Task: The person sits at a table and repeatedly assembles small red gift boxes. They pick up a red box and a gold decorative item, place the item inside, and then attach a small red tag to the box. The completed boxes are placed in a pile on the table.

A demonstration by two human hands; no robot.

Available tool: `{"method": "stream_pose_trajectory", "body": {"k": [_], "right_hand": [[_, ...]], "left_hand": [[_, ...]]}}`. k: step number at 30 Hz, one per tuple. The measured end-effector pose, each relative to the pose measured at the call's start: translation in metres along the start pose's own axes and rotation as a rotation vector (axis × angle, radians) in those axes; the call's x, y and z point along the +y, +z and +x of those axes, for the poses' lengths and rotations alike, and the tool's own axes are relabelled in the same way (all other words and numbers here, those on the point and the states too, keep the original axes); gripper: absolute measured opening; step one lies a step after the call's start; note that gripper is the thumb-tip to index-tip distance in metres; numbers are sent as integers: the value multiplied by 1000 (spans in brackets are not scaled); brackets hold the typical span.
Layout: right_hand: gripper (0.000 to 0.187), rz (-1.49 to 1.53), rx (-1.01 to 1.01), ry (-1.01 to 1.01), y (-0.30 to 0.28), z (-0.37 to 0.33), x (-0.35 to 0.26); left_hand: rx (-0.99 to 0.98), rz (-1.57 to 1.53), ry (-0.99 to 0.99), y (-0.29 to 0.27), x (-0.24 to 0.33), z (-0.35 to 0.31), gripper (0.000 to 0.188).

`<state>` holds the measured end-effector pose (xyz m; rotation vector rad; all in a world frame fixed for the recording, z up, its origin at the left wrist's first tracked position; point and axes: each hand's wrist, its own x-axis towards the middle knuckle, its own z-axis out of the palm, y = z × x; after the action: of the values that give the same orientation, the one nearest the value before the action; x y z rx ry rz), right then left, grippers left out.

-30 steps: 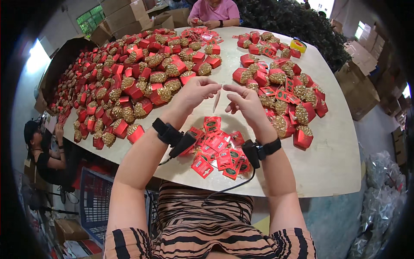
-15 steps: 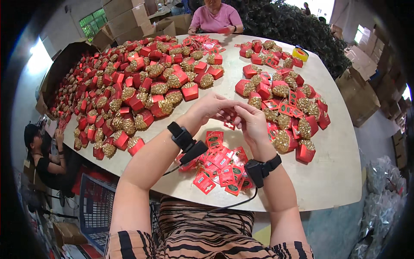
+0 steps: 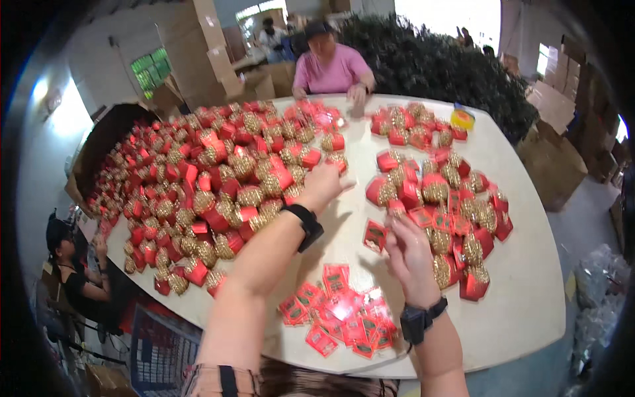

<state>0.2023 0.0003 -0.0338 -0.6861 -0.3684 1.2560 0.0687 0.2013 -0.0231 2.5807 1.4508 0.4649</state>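
My left hand [image 3: 324, 186] reaches over the right edge of a big pile of red and gold ornaments [image 3: 250, 196]. Its thumb is spread apart from the fingers, close to one ornament [image 3: 336, 161] at the pile's edge; the fingertips are partly hidden and blurred. Over the table, my right hand [image 3: 411, 257] pinches a red card tag [image 3: 375, 236] with a dark green patch, beside a smaller group of ornaments [image 3: 435, 192] that have similar tags lying among them. A heap of loose red tags [image 3: 340, 320] lies between my forearms, near the table's front edge.
Across the white table [image 3: 503, 317] sits a person in pink [image 3: 331, 71]; another person [image 3: 74, 264] is at far left. A yellow tape roll [image 3: 462, 119] stands at back right. A blue plastic basket [image 3: 161, 347] is by the table's left front edge.
My hands, together over the table before, have parted. The left has gone forward to the pile's edge; the right has moved right with the tag. The view has tilted upward.
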Motion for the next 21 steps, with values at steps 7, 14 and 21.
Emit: {"method": "stream_pose_trajectory", "body": {"k": [7, 14, 21], "right_hand": [[24, -15, 14, -78, -7, -3, -13], [21, -54, -76, -89, -4, -3, -10], [19, -232, -188, -45, 0, -8, -7]], "left_hand": [[-87, 242, -123, 45, -42, 39, 31], [56, 170, -47, 67, -35, 19, 28], [48, -41, 99, 52, -8, -20, 55]]}}
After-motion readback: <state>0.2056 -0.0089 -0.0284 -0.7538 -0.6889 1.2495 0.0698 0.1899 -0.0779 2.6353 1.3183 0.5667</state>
